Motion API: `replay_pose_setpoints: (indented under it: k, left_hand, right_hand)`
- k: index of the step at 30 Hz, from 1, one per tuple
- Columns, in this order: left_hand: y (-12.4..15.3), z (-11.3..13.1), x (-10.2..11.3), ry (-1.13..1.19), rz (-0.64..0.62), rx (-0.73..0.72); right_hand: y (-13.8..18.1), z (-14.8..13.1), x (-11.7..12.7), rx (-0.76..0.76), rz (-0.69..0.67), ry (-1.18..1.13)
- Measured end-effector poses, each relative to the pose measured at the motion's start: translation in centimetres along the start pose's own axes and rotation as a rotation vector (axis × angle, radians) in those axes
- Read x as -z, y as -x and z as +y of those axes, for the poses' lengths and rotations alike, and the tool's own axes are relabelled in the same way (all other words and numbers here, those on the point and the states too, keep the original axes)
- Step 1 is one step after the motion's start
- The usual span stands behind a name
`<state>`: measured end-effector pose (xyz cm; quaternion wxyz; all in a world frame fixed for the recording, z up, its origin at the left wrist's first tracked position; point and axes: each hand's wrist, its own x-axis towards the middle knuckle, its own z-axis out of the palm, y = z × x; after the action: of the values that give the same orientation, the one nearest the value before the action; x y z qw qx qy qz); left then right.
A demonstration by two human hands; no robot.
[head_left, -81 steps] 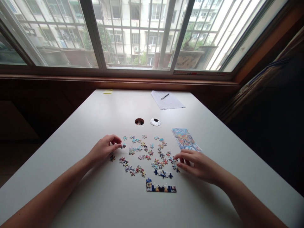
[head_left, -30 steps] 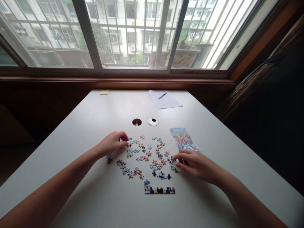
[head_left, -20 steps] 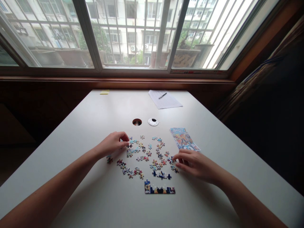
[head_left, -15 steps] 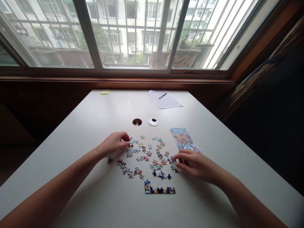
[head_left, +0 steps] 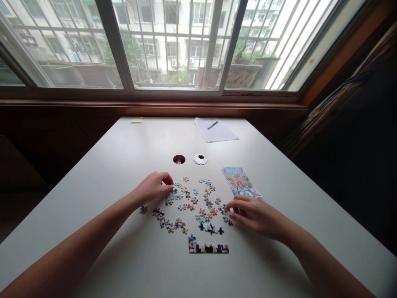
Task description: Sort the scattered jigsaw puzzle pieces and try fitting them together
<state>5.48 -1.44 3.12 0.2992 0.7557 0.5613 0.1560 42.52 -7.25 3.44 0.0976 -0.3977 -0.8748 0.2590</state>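
Several loose jigsaw pieces [head_left: 189, 203] lie scattered on the white table [head_left: 124, 157]. My left hand [head_left: 151, 187] rests at the left edge of the scatter, fingers curled, thumb and forefinger pinching a small dark puzzle piece [head_left: 173, 191]. My right hand [head_left: 256, 213] lies on the table at the right edge of the scatter, fingers bent, fingertips touching pieces near it; whether it grips one is unclear. An assembled strip of joined pieces [head_left: 208, 247] sits nearest me. A shorter joined blue strip [head_left: 211, 228] lies just above it.
A colourful reference picture card [head_left: 240, 182] lies right of the pieces. Farther back are a cable hole [head_left: 179, 159], its white cap [head_left: 200, 159], a paper sheet [head_left: 215, 130] with a pen [head_left: 212, 124], and a yellow note [head_left: 136, 120]. A window spans the back.
My left hand has slid to the right along the scatter, carrying a pinched piece toward the blue pieces. My right hand has stayed in place.
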Motion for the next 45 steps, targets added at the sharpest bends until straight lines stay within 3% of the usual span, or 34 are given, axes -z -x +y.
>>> replay_pose_setpoints:
  k: [8,14,22,27,33,38,45]
  left_hand:
    - [0.3,-0.1,0.6,-0.020,0.059,-0.018]
    - [1.3,-0.5,1.7,-0.051,0.185,-0.096]
    - [4.2,-2.4,1.5,-0.175,0.331,-0.277]
    - [6.8,-3.3,1.1,-0.303,0.343,-0.398]
    - [9.4,-5.0,1.5,-0.354,0.457,-0.434]
    - [9.6,-7.0,1.8,-0.313,0.579,-0.391]
    - [8.9,-8.1,1.8,-0.292,0.547,-0.336]
  right_hand:
    - [0.0,0.2,-0.1,-0.027,-0.018,0.012]
    - [0.1,0.3,-0.1,-0.009,-0.010,0.007]
    - [0.1,0.2,-0.1,-0.022,-0.015,0.024]
    - [0.2,0.3,0.0,0.015,0.017,0.039]
    - [0.5,1.1,-0.1,0.086,0.155,0.104]
    - [0.7,2.0,-0.2,0.090,0.283,0.115]
    - [1.3,3.8,0.1,0.050,0.519,0.162]
